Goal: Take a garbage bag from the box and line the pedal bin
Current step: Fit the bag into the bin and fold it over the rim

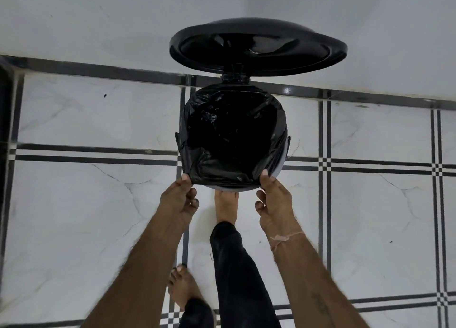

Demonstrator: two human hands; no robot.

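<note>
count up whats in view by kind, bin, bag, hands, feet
pedal bin: 1
garbage bag: 1
hands: 2, left hand and right hand, both pinching the bag's edge
bare feet: 2
total: 6

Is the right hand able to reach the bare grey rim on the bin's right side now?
Probably yes. The right hand holds the garbage bag edge just beside that bare rim, nothing lies between them, and the open lid stands behind, out of the way.

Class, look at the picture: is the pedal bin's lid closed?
No, the lid stands raised behind the pedal bin, leaving the garbage bag in its opening exposed.
</note>
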